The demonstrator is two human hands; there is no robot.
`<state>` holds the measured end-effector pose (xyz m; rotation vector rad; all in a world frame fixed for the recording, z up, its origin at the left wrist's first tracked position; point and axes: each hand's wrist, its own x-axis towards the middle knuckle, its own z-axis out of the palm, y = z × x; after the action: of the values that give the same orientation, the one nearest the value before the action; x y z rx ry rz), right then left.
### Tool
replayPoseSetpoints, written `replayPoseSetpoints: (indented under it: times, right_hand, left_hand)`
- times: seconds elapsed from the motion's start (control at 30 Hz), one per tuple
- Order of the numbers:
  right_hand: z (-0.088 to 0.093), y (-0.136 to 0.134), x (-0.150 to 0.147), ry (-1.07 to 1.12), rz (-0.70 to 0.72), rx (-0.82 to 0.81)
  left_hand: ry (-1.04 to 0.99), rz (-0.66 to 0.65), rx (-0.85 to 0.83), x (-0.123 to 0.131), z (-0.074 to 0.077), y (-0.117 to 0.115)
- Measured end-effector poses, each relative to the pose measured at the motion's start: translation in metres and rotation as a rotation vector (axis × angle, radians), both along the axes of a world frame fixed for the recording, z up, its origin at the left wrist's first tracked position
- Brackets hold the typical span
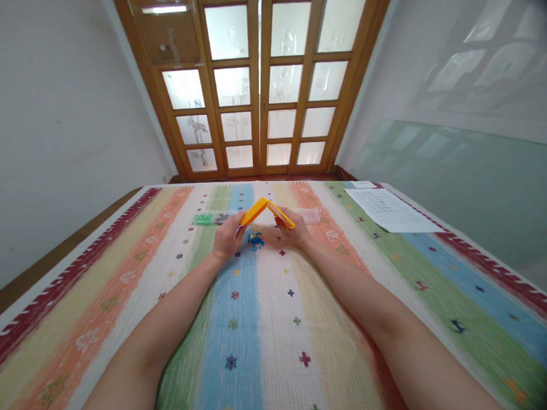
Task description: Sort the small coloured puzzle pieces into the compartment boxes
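Note:
A yellow hinged case (254,211), folded partway so its two halves form a peak, is held up over the table. My left hand (228,236) grips its left half, fingers closed round the outer edge. On the other half, my right hand (295,229) is closed in the same way. Just below the case, a small heap of blue pieces (256,240), with a few yellowish ones among them, lies on the cloth. What is inside the case cannot be made out.
Behind my left hand sits a clear divided box (203,219) with green and dark pieces. A pale, see-through box part (311,215) lies behind my right hand. Printed paper sheets (391,209) rest at the far right of the striped tablecloth (280,350).

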<state>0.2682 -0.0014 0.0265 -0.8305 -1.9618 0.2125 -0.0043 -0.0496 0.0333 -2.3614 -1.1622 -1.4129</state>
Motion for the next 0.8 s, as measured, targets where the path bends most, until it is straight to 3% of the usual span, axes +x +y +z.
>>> replayPoseSetpoints:
  times: [0.2,0.4,0.63,0.8]
  right_hand:
    - [0.002,-0.006,-0.002,0.000,-0.021,-0.012]
    - [0.014,-0.021,-0.018,-0.089,0.003,0.017]
    - [0.022,-0.029,-0.032,-0.333,0.017,0.107]
    - [0.019,-0.025,-0.035,-0.367,-0.094,0.147]
  left_hand:
    - [-0.036,-0.006,0.003,0.002,-0.002,0.000]
    - [-0.338,-0.035,-0.303,0.015,0.000,-0.004]
    - [-0.696,-0.269,-0.512,0.031,0.011,-0.004]
    - [-0.735,-0.386,-0.663,0.036,0.010,-0.005]
